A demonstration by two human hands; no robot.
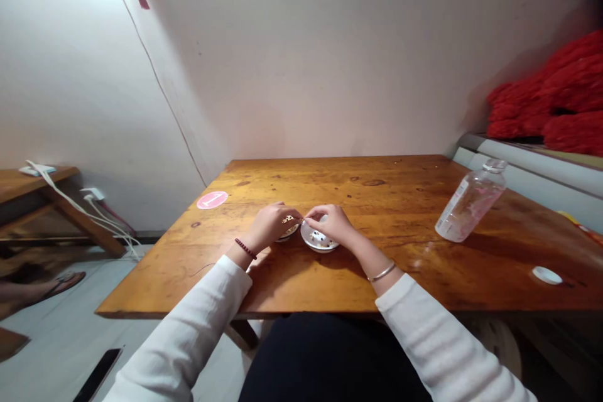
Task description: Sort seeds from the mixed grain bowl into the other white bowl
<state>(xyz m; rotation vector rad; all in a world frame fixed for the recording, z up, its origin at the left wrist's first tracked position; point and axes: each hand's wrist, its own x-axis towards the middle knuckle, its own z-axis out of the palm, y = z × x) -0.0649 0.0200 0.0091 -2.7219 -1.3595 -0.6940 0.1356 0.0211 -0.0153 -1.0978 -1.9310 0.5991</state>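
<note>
Fingers of the left hand (pixel 272 226) and the right hand (pixel 332 223) are curled and closed into small pinches, their tips meeting just above two white dishes near the front edge of the desk (pixel 377 201). A thin pale sliver (pixel 301 221) spans the gap between the fingertips, and a gold-flecked bit (pixel 287 219) shows at the left fingertips; both are too small to identify, and exactly which fingers grip them cannot be told. The shallow white dish (pixel 319 239) lies under the right hand and holds dark beads (pixel 318 238), while the second white dish (pixel 288 232) is mostly hidden beneath the left hand, just beside the first. Such fine work goes best as it stands here: both hands low and close together, wrists relaxed, and the pinch directly over the dishes, where a dropped piece would likely land in them. A beaded bracelet (pixel 245 249) circles the left wrist, and a silver bangle (pixel 381 272) circles the right; white sleeves (pixel 424 320) cover both forearms. Farther off on the desk are a pink round sticker (pixel 211 200), a plastic bottle (pixel 471 200) lying on its side, and a white cap (pixel 547 275). Red cloth (pixel 546 94) is heaped beyond the desk at the right, and white cables (pixel 80 204) trail over a wooden bench (pixel 38 182) at the left.
</note>
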